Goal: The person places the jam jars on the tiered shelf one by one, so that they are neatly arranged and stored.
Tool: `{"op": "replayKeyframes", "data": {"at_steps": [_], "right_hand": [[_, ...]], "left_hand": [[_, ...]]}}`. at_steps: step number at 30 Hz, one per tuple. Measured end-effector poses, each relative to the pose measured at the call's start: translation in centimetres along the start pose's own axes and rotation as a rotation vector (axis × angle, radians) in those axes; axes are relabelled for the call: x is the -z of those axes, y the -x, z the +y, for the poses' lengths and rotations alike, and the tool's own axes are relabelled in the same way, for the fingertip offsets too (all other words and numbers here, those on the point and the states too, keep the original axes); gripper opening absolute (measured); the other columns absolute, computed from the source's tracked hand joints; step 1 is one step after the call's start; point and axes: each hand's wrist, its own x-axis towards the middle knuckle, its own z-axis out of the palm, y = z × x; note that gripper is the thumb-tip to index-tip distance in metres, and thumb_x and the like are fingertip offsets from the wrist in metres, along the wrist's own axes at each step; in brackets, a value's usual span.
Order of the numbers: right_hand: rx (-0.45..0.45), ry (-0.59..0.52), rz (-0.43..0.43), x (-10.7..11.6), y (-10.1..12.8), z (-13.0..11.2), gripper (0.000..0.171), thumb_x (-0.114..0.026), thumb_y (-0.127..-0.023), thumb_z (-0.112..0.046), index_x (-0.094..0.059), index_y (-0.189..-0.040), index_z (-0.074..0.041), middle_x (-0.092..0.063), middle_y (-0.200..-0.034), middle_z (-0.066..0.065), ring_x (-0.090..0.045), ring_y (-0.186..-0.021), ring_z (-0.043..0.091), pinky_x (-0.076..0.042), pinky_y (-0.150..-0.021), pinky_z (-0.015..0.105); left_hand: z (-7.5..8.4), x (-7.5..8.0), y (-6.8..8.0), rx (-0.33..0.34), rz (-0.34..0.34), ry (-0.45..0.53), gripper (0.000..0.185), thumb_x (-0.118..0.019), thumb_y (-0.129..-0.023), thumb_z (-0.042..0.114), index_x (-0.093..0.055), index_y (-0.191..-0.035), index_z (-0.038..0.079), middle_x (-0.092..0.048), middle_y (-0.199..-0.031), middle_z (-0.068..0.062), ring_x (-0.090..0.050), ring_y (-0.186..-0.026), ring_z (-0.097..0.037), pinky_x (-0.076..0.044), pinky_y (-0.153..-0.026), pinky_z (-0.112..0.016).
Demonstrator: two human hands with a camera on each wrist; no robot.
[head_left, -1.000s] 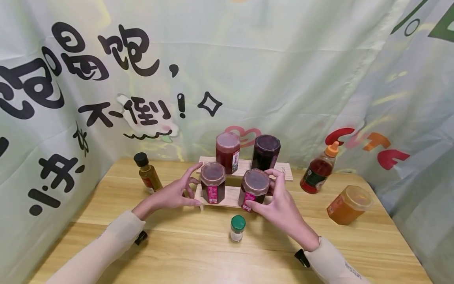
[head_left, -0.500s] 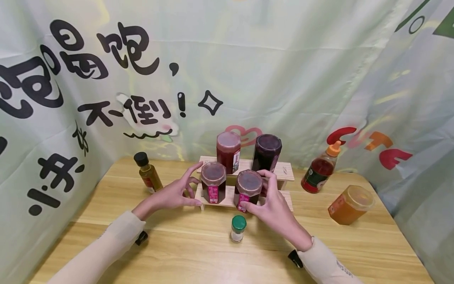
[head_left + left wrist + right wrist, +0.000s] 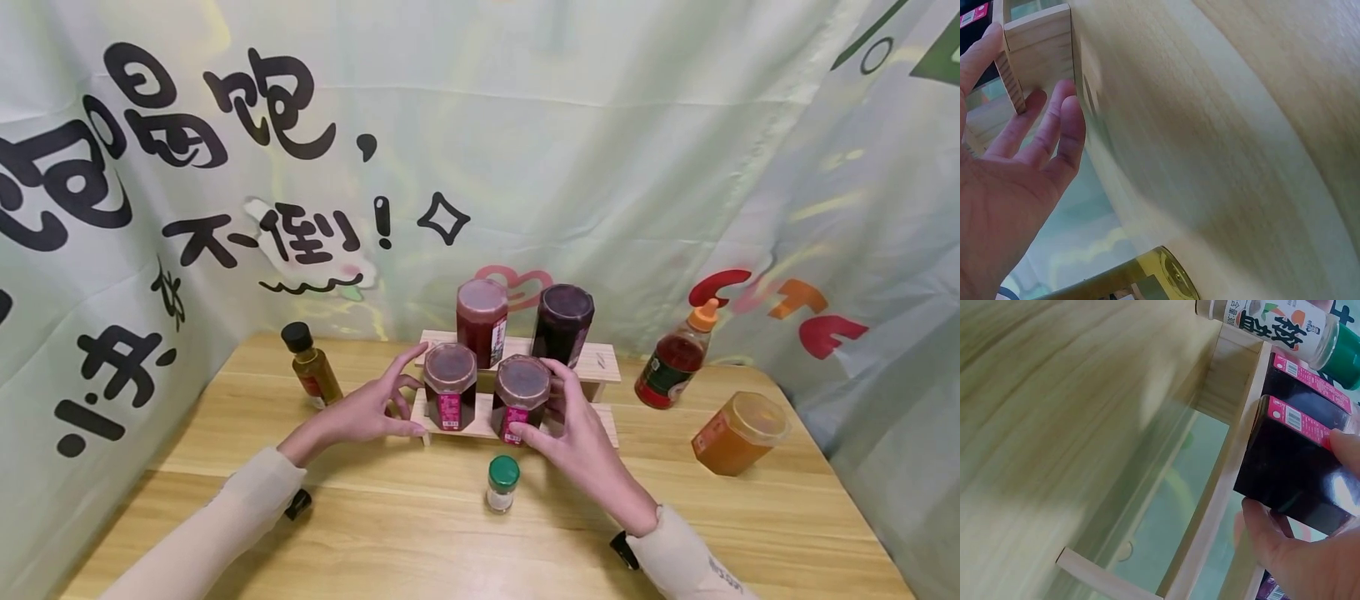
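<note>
Four jam jars stand on the two-step wooden rack [image 3: 600, 367], two on each step. On the lower step are the left front jar [image 3: 450, 387] and the right front jar [image 3: 522, 398]; on the upper step, behind them, are a red jar [image 3: 481, 321] and a dark purple jar [image 3: 562, 323]. All four stand upright, long axis vertical, lids up; the pink labels of the front pair face the person.

The right hand [image 3: 576, 433] grips the right front jar, thumb curled against its near side and fingers round its far right side; the jar rests on the lower step, just beside the left front jar. The left hand [image 3: 371, 406] is spread and relaxed at the rack's left end, thumb touching the lower step's corner, fingertips close to the left front jar and holding nothing.

Off the rack are four other containers: one small green-capped shaker [image 3: 502, 482] just in front of it, one black-capped oil bottle [image 3: 312, 366] to its left, one orange-capped sauce bottle [image 3: 672, 357] to its right, and one tilted honey jar [image 3: 738, 432] farther right.
</note>
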Motion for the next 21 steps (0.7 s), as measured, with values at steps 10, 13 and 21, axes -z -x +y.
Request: {"op": "replayKeyframes", "data": {"at_steps": [10,13,21], "right_hand": [[0.008,0.021,0.007,-0.34,0.04,0.18,0.097,-0.090,-0.088,0.002,-0.031,-0.163,-0.012,-0.062,-0.141,0.022,-0.065,-0.130,0.035,-0.054,-0.107,0.047],[-0.003,0.022,-0.004,-0.47,-0.02,0.26,0.095,-0.089,-0.090,0.002,-0.030,-0.164,-0.011,-0.062,-0.143,0.022,-0.063,-0.132,0.035,-0.053,-0.107,0.048],[-0.015,0.012,-0.007,-0.62,-0.37,0.19,0.094,-0.087,-0.090,0.002,-0.029,-0.163,-0.012,-0.060,-0.146,0.021,-0.061,-0.134,0.035,-0.052,-0.109,0.048]], "left_hand": [[0.19,-0.07,0.06,0.010,0.001,0.018,0.125,-0.092,-0.092,0.029,0.001,-0.174,0.044,-0.061,-0.150,-0.019,-0.072,-0.097,-0.021,-0.057,-0.087,-0.047],[0.17,-0.10,0.20,0.008,0.004,0.014,0.125,-0.092,-0.093,0.028,0.001,-0.175,0.041,-0.061,-0.149,-0.021,-0.072,-0.096,-0.021,-0.057,-0.086,-0.046],[0.32,-0.09,0.24,-0.006,0.003,0.016,0.124,-0.091,-0.093,0.026,0.001,-0.176,0.035,-0.061,-0.148,-0.023,-0.072,-0.096,-0.022,-0.057,-0.084,-0.046]]}}
